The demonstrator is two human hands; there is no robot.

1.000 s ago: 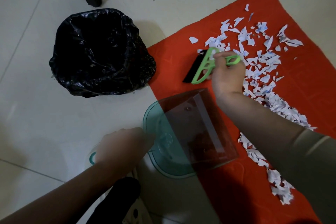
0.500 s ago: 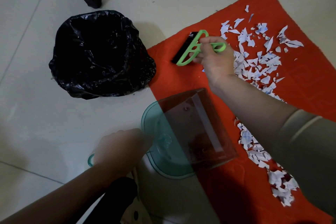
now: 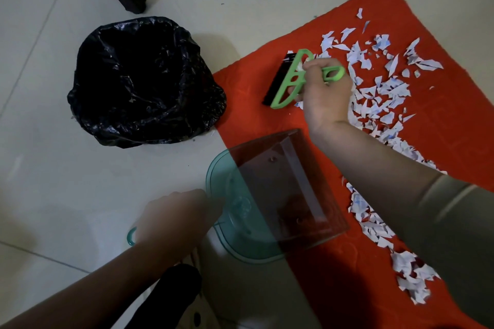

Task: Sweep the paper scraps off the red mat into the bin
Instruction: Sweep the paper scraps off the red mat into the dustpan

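Right hand grips green brush (bristles on mat); left hand holds dustpan handle.

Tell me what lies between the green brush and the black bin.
Only bare red mat lies between the green brush and the black bin, as the head view shows.

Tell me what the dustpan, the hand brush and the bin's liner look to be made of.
Dustpan: hard, teal-tinted see-through plastic, glossy; the red mat shows through it.
Hand brush: light-green moulded plastic frame, fairly matte, with a black strip that is probably bristles.
Bin liner: thin black plastic film, crinkled, with small shiny highlights.
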